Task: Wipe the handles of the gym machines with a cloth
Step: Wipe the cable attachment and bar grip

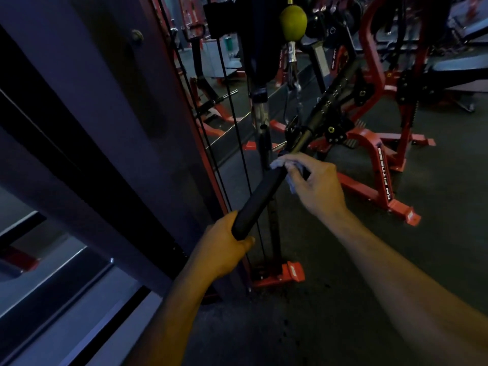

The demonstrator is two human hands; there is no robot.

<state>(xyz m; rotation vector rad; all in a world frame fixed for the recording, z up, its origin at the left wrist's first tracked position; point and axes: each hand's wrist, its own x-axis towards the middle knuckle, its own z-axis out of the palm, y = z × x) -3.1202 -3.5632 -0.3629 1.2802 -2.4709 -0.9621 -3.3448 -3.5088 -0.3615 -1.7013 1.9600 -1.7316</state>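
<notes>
Two bare forearms came up from the bottom of the shot, closest to the camera. The left hand [224, 249] was curled round the lower end of a long black padded bar handle [257, 202], thumb underneath, gripping it tight. The handle ran diagonally up and to the right, where the padding ended and a bare metal bar [302, 140] carried on toward the cable attachment.

The right hand [311, 183] sat at the upper end of the padding, fingers bunched around a small pale blue-grey cloth [284, 163] that was pressed against the handle right where the grip meets the metal. So both hands were clamped on stuff, one on the bar and one on the cloth, spaced apart along the handle.

Above that hung a yellow-green rubber ball stopper [293, 19] on the cable. Thin black cables [232, 112] ran down beside a dark upright column [111, 101] on the left. Behind it all stood red steel machine frames [380, 165] on a dark rubber floor [330, 299]. Pretty dim lighting overall.
</notes>
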